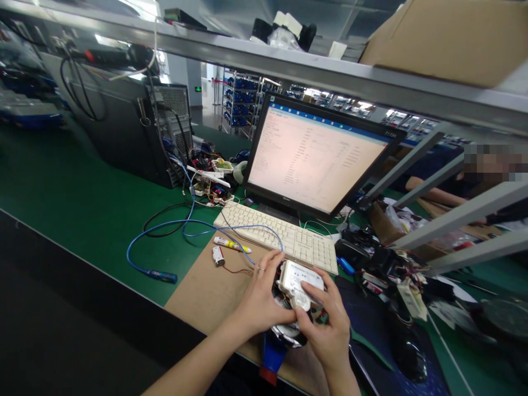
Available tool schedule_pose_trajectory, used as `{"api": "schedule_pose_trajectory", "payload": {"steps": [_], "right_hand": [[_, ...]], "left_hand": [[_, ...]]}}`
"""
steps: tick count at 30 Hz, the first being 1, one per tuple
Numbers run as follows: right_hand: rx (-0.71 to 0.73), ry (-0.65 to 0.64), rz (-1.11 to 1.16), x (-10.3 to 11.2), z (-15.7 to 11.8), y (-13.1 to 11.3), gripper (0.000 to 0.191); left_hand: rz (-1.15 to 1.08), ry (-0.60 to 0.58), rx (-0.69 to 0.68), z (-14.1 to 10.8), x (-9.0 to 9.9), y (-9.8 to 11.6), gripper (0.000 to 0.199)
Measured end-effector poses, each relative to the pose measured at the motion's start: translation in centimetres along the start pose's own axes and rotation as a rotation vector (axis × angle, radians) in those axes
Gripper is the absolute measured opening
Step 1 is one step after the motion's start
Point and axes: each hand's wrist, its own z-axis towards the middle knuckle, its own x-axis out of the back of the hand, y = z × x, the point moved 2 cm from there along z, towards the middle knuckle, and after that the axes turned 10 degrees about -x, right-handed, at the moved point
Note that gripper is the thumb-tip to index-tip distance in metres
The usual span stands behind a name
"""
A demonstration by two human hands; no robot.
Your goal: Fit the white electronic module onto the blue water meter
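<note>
Both hands are on a device with a white plastic cover [300, 279] that bears printed text. Under the cover is a round black and silver part, with a blue body [272, 355] and a red end sticking out below. My left hand [264, 300] is closed round the left side, its thumb near the cover's lower edge. My right hand [328, 313] grips the cover from the right, thumb at its lower corner and fingers over its top. A small white and red battery [218, 256] on thin wires lies left of my hands, beside a yellow and white tube [232, 245].
A brown board [198, 291] lies beneath the work. Behind it are a white keyboard [280, 234] and a monitor [317, 154]. A blue cable [160, 224] loops across the green table [111, 220]. A computer mouse [408, 355] and loose parts sit at right; a co-worker's arm [433, 192] shows beyond.
</note>
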Motion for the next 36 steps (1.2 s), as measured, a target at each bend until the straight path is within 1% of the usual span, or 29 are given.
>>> {"api": "schedule_pose_trajectory", "payload": {"steps": [2,5,10,16,22,26,30,33,36], "right_hand": [[-0.01,-0.006,0.004,0.0,-0.06,0.08,0.025],[-0.03,-0.015,0.013,-0.05,-0.15,0.17,0.027],[-0.042,-0.005,0.021,-0.1,-0.18,0.11,0.026],[-0.063,-0.017,0.046,-0.08,-0.22,0.21,0.028],[-0.044,-0.005,0.031,-0.06,-0.3,0.19,0.028],[-0.064,0.001,0.013,-0.19,-0.43,0.16,0.032],[-0.047,-0.005,0.019,-0.29,-0.39,0.12,0.027],[-0.068,0.005,-0.002,-0.24,-0.28,0.19,0.037],[-0.059,-0.013,-0.01,-0.23,-0.29,0.27,0.035]], "left_hand": [[0.026,-0.05,-0.002,0.06,0.03,-0.04,0.09],[0.013,-0.075,0.019,0.05,-0.02,-0.24,0.088],[0.003,-0.047,0.039,0.0,-0.08,-0.22,0.084],[0.007,-0.044,0.047,0.14,-0.1,-0.02,0.082],[0.016,-0.025,0.052,0.18,-0.07,-0.04,0.081],[0.006,-0.034,0.058,0.13,-0.08,-0.11,0.082],[0.002,-0.029,0.056,0.04,-0.15,-0.27,0.082],[0.001,-0.024,0.051,0.04,-0.16,-0.36,0.081],[0.009,-0.026,0.045,0.09,-0.14,-0.37,0.081]]}}
